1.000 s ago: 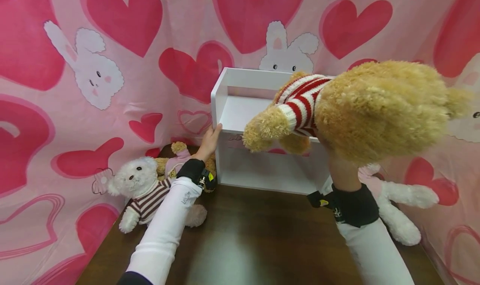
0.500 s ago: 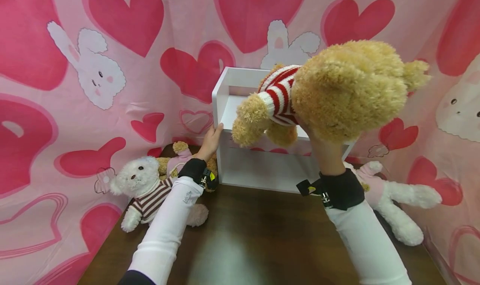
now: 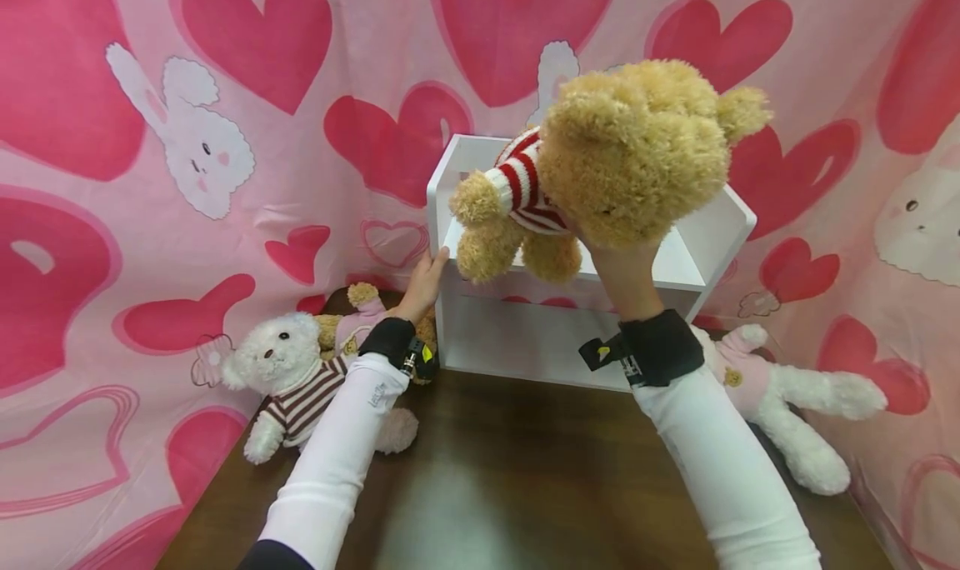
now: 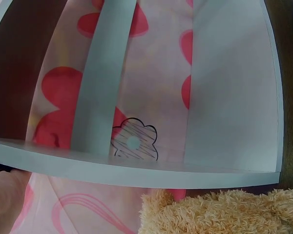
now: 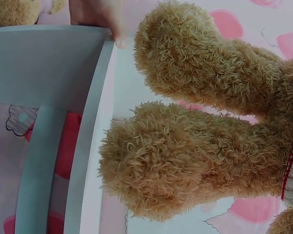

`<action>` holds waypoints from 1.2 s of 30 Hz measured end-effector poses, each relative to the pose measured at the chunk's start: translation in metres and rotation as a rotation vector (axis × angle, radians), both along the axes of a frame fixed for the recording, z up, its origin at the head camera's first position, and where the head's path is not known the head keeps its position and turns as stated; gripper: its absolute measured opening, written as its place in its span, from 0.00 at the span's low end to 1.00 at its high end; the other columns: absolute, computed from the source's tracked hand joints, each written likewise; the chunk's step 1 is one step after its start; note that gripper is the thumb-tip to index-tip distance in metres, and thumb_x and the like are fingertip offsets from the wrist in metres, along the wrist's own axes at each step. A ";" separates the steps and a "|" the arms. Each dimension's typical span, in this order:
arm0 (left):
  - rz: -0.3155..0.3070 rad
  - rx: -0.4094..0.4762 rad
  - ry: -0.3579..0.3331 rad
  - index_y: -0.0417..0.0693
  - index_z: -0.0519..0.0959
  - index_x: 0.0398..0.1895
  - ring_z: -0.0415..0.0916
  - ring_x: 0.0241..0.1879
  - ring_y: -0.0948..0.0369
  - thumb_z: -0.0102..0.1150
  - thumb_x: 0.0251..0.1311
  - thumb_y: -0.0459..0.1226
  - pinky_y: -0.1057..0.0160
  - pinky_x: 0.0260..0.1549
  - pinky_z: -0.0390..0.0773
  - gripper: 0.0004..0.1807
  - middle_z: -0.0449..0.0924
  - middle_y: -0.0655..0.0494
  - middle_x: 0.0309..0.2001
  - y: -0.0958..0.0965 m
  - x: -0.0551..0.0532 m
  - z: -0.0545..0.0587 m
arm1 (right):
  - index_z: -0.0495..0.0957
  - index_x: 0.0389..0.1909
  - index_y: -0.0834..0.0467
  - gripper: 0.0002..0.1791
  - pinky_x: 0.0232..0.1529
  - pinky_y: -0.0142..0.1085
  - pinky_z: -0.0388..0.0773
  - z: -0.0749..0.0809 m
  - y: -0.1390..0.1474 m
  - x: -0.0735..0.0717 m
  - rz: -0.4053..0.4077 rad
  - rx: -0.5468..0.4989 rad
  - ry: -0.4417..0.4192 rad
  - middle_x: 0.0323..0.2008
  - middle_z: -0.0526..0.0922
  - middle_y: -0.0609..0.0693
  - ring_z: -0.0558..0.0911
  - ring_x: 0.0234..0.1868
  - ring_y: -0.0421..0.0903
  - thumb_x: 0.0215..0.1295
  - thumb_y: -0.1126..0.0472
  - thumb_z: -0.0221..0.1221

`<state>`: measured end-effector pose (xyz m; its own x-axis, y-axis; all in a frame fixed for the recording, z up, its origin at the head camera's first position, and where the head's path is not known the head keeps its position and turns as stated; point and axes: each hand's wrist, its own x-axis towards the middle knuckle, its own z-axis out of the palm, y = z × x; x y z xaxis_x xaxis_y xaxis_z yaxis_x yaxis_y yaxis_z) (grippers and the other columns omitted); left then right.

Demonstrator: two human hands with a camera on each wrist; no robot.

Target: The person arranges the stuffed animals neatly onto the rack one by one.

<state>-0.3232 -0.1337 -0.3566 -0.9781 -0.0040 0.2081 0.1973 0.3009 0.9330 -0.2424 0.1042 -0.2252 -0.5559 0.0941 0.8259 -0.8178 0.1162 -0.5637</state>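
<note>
My right hand (image 3: pixel 621 272) grips a tan teddy bear (image 3: pixel 633 149) in a red-and-white striped sweater, around its neck or upper body; the fur hides most of the fingers. The bear tilts over the upper level of a white two-level shelf (image 3: pixel 495 337), its feet near the front edge of the middle board. The right wrist view has both furry legs (image 5: pixel 166 161) at that edge; I cannot tell whether they touch. My left hand (image 3: pixel 423 285) holds the front edge of the shelf's left side panel, thumb over the edge, also visible in the right wrist view.
On the brown table (image 3: pixel 510 470), a white bear (image 3: pixel 277 353) in a brown-striped shirt and a tan bear (image 3: pixel 360 320) in pink lie left of the shelf. A white plush toy (image 3: pixel 757 378) in pink lies to the right. Behind hangs a pink heart-patterned cloth (image 3: pixel 285 170).
My right hand has carried the tan teddy bear leftward over the shelf, and the bear's head has swung left and more upright. My left hand stays on the shelf's side panel.
</note>
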 end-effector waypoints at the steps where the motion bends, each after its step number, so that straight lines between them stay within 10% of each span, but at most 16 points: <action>1: 0.000 0.001 -0.004 0.35 0.40 0.70 0.45 0.68 0.49 0.33 0.70 0.48 0.53 0.64 0.48 0.35 0.45 0.38 0.69 0.000 0.000 0.000 | 0.62 0.49 0.73 0.49 0.62 0.38 0.55 -0.001 0.000 -0.003 -0.042 0.030 0.031 0.48 0.70 0.52 0.65 0.56 0.45 0.40 0.36 0.66; 2: -0.001 0.006 -0.005 0.35 0.40 0.70 0.45 0.68 0.49 0.34 0.70 0.48 0.54 0.64 0.48 0.35 0.46 0.38 0.69 0.000 0.001 0.000 | 0.61 0.49 0.74 0.53 0.61 0.38 0.55 -0.003 -0.001 -0.008 -0.185 0.092 0.099 0.48 0.70 0.51 0.64 0.56 0.44 0.40 0.31 0.62; 7: -0.003 0.025 -0.003 0.37 0.40 0.70 0.45 0.68 0.49 0.34 0.70 0.48 0.54 0.65 0.48 0.35 0.46 0.38 0.69 0.000 0.002 0.001 | 0.61 0.48 0.73 0.52 0.59 0.38 0.61 -0.004 -0.008 -0.023 -0.036 -0.087 0.143 0.46 0.71 0.42 0.69 0.52 0.39 0.34 0.36 0.69; 17: -0.010 0.029 -0.033 0.34 0.38 0.69 0.43 0.68 0.49 0.34 0.70 0.49 0.53 0.65 0.47 0.36 0.43 0.37 0.69 0.001 0.002 0.001 | 0.70 0.44 0.59 0.40 0.52 0.37 0.69 -0.005 -0.023 -0.043 0.565 -0.459 0.066 0.43 0.75 0.50 0.72 0.48 0.44 0.22 0.62 0.78; 24: -0.025 0.027 -0.026 0.37 0.38 0.70 0.45 0.68 0.50 0.33 0.70 0.50 0.54 0.64 0.49 0.36 0.45 0.39 0.69 0.001 0.000 0.000 | 0.67 0.49 0.68 0.35 0.55 0.39 0.67 -0.001 -0.025 -0.042 0.175 -0.144 0.088 0.42 0.75 0.40 0.73 0.49 0.40 0.37 0.63 0.71; 36: -0.021 0.026 0.020 0.35 0.40 0.70 0.48 0.67 0.48 0.34 0.71 0.46 0.53 0.64 0.51 0.34 0.49 0.36 0.68 0.000 -0.002 0.000 | 0.62 0.52 0.75 0.35 0.57 0.34 0.64 0.007 -0.034 -0.034 -0.052 -0.034 0.000 0.48 0.72 0.57 0.71 0.53 0.49 0.38 0.72 0.63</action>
<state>-0.3249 -0.1336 -0.3570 -0.9735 0.0113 0.2282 0.2226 0.2724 0.9361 -0.2760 0.0707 -0.2186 -0.5493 0.1511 0.8219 -0.8113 0.1391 -0.5678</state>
